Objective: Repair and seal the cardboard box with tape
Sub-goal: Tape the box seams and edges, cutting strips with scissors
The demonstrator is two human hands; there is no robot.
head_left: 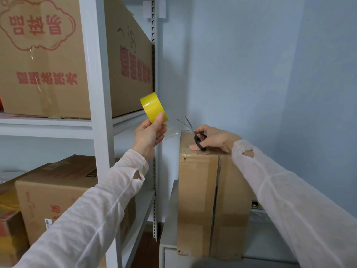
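Open air lies above the cardboard box (201, 190) and right of it up to the blue wall (251, 64), but on its left the shelf rack (100, 113) with its cartons (48, 64) leaves only a narrow gap, crossed by a stretched tape strip (171, 134).

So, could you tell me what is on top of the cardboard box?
On the cardboard box rests the right hand, gripping black scissors; the surface beneath it is hidden.

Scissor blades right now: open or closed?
Open. The scissors in the right hand show two blades spread in a V, tips apart, over the far top edge of the cardboard box.
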